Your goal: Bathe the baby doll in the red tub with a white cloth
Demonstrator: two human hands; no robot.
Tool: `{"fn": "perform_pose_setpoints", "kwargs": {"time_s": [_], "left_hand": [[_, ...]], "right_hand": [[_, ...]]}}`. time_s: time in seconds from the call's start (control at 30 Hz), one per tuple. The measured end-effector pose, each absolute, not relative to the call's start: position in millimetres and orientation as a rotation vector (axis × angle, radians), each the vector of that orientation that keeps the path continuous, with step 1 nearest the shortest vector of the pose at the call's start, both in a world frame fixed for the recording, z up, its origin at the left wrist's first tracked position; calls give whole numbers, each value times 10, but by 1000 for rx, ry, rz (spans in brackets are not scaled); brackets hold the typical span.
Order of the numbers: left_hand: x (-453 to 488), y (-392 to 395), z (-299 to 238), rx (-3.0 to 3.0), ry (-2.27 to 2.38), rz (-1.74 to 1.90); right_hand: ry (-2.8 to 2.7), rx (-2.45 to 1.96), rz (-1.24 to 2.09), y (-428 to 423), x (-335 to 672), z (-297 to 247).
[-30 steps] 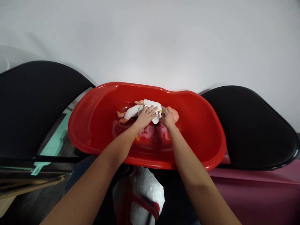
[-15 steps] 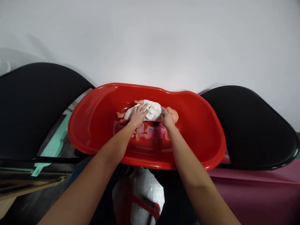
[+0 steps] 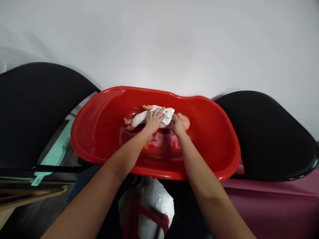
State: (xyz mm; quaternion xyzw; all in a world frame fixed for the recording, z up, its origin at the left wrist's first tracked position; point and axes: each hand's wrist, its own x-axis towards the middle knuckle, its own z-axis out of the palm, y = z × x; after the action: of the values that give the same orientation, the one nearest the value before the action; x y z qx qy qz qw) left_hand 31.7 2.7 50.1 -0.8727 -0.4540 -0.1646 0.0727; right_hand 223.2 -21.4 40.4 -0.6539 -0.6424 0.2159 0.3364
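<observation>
A baby doll [image 3: 141,118] in white clothing lies inside a red baby bathtub [image 3: 211,139], its head to the right and its feet to the left. Across its chest, my left hand [image 3: 154,121] has its fingers over a small white cloth [image 3: 168,115] with a yellow and blue print, pressing it against the body. My right hand [image 3: 178,125] is closed at the doll's neck and shoulder, beside its head [image 3: 184,121]. My fingers hide part of that grip. Below the doll, a printed picture [image 3: 157,142] shows on the tub floor.
Black chair seats flank the tub, one at left [image 3: 37,113] and one at right [image 3: 271,136]. A pale wall [image 3: 159,46] rises behind. Mint-green plastic [image 3: 56,151] shows at lower left, a pink surface [image 3: 269,205] at lower right.
My left hand and the white cloth have slid right along the doll's body, from the belly towards the chest. My right hand stays at the neck.
</observation>
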Motion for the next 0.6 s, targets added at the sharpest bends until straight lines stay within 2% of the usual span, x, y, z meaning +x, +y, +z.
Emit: {"fn": "perform_pose_setpoints", "kwargs": {"time_s": [0.33,0.6], "left_hand": [[-57,119,312,-2616,-1454,-563],[226,-4,273,-2784,-1132,-474]], "right_hand": [[-1708,-1779,536,-247,2223,437],[-1747,-1772,548,-233,2252,401]]}}
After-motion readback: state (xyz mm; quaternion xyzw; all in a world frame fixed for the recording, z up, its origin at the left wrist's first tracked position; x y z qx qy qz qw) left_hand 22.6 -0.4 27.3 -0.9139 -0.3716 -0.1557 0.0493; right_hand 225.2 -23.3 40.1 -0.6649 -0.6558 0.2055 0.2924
